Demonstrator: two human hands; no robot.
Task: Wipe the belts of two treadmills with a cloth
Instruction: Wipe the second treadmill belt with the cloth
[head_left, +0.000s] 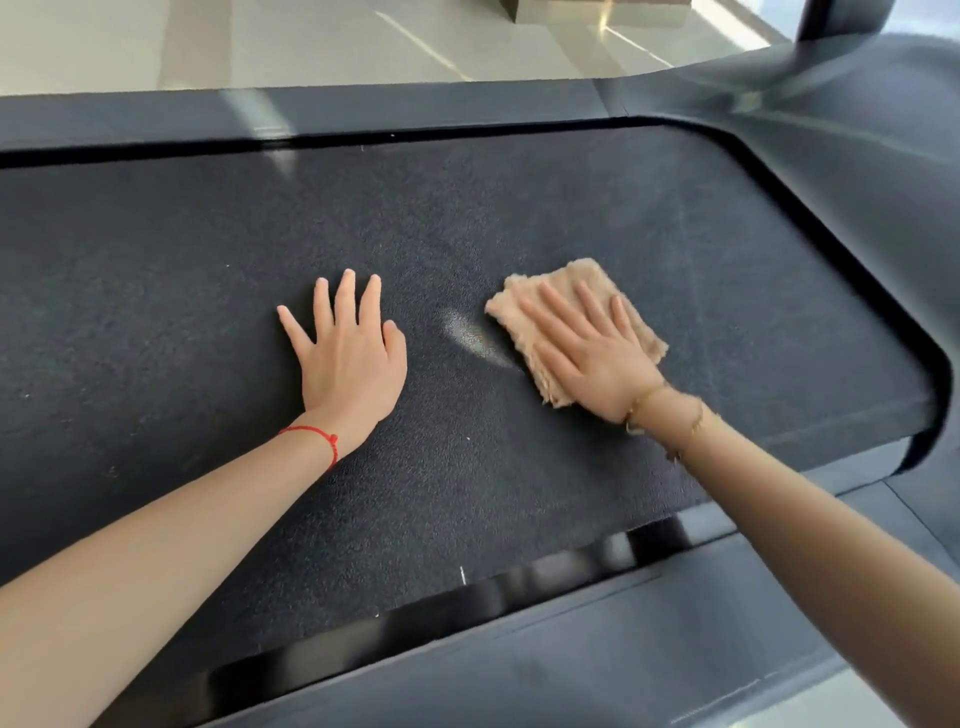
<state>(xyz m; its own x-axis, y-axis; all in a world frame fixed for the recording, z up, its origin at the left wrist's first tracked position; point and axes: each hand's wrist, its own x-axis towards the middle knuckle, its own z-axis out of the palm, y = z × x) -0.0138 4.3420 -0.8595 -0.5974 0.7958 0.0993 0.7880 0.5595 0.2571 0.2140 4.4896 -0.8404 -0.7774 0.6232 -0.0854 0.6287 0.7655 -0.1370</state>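
Note:
A dark textured treadmill belt (208, 270) fills most of the view. A folded beige cloth (571, 283) lies flat on the belt right of centre. My right hand (587, 348) presses flat on the cloth with fingers spread, covering its near half. My left hand (348, 353) rests palm down on the bare belt to the left of the cloth, fingers apart, holding nothing. A pale streak (467, 332) marks the belt between the two hands. Only one treadmill is in view.
Grey side rails (363, 109) frame the belt at the far side and the near side (623, 639). The grey motor cover (857, 156) curves round the belt's right end. Glossy light floor (260, 41) lies beyond, with a box-like object (597, 10) at the top.

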